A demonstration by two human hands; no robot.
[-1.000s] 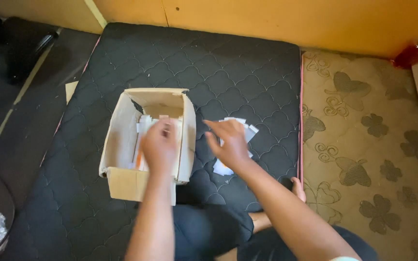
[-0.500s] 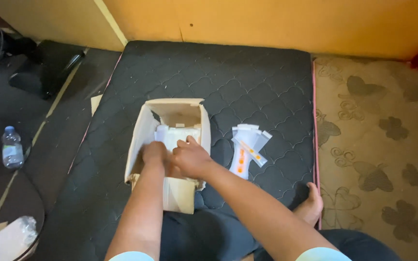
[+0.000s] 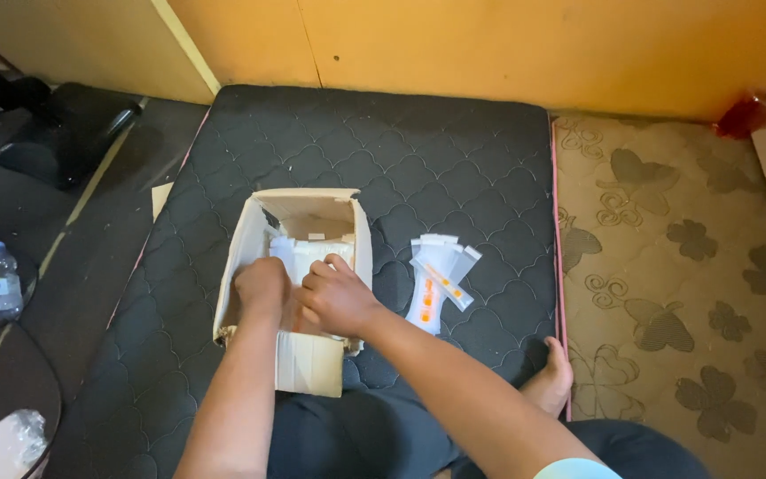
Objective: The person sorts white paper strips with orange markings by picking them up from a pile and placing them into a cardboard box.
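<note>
Inside open cardboard box on quilted mattress: left hand and right hand, fingers curled onto white packets stacked there; spare sachets alongside, within reach.

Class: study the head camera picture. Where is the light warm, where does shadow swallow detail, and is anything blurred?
Head view: warm yellowish light tints the orange wooden wall; the far-left floor sinks into deep shadow around the clear plastic water bottle; the left hand and right hand inside the open brown cardboard box look slightly soft; the white sachets on the black quilted mattress stay fairly sharp.
</note>
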